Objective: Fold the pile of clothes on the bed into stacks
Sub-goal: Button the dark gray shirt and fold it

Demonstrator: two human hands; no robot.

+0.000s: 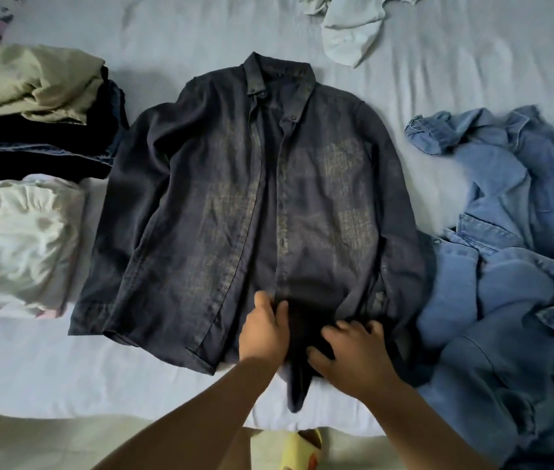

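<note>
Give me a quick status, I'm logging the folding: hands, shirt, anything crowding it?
Left hand and right hand both at dark shirt hem, grip unclear. Shirt flat, face up, unfolded. Denim heap touching its right side.

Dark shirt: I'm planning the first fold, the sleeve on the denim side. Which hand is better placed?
Probably the right hand: it rests on the dark shirt hem nearer the denim pile. The left hand would have to cross over.

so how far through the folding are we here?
Done: a stack of folded clothes and a white folded bundle on the left. In hand: the dark button shirt lies spread front-up, not yet folded; the left hand and right hand work its bottom hem. Left: the crumpled denim pile at right and pale garments at the top.
</note>
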